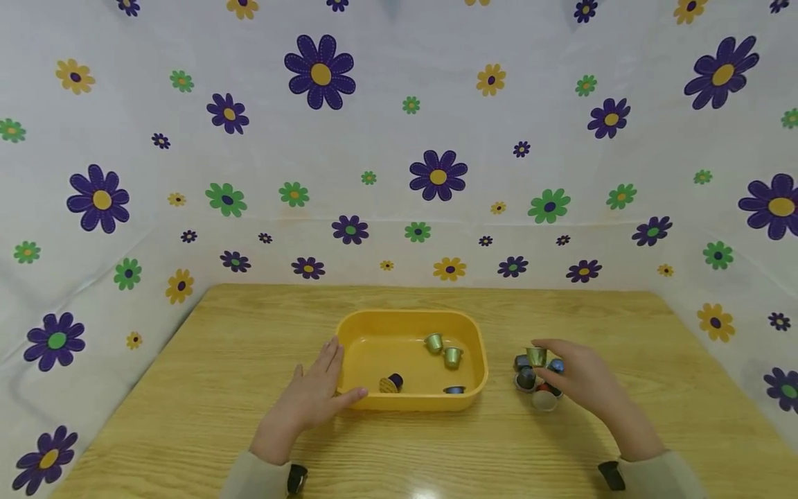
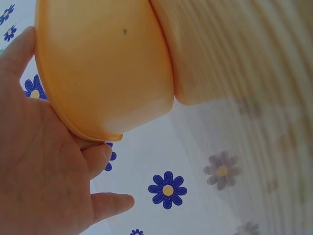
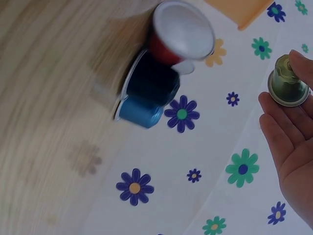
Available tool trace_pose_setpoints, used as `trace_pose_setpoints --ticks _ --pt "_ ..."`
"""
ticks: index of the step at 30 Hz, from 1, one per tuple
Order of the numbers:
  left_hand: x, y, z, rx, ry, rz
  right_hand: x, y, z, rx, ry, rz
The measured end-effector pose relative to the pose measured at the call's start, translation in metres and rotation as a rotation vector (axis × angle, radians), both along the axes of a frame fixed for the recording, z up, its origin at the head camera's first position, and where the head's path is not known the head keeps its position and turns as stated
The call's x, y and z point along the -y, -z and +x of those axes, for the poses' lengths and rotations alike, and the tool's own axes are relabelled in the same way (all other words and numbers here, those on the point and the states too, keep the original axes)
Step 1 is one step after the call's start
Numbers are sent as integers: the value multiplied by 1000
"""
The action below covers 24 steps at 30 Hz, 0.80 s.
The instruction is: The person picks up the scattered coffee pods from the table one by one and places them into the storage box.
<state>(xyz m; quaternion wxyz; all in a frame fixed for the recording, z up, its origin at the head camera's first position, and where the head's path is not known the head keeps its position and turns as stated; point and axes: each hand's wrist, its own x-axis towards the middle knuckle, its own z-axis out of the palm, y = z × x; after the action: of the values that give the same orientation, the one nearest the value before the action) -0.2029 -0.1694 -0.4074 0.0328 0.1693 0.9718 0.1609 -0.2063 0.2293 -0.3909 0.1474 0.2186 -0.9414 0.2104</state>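
My right hand (image 1: 580, 374) pinches a gold-green coffee capsule (image 1: 536, 356) between thumb and fingers, above a small pile of capsules. In the right wrist view the same capsule (image 3: 286, 83) shows its ridged body and rim. The pile holds a dark capsule (image 1: 526, 378), a blue one (image 1: 555, 365) and a red one with a pale lid (image 1: 545, 399), among others. My left hand (image 1: 312, 395) rests with extended fingers on the left rim of a yellow tray (image 1: 411, 402). In the left wrist view its fingers lie along the edge of the tray (image 2: 107, 63).
Inside the tray lie two gold-green capsules (image 1: 453, 357) at the right, a dark purple capsule (image 1: 395, 381) near the front and a blue capsule (image 1: 455, 390) at the front right. A flowered white cloth (image 1: 386, 235) stands behind and beside the wooden table (image 1: 262, 333).
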Motion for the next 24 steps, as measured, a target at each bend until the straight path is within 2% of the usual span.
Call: trace_pose_setpoints --ticks 10,15,24 --pt "0 2 -1 -3 7 1 32 -8 -4 -1 -64 -8" --pt "2 0 0 -5 3 3 50 -11 -6 40 -85 -54" --pt "1 -5 4 10 6 19 78 -4 -14 3 -174 -87"
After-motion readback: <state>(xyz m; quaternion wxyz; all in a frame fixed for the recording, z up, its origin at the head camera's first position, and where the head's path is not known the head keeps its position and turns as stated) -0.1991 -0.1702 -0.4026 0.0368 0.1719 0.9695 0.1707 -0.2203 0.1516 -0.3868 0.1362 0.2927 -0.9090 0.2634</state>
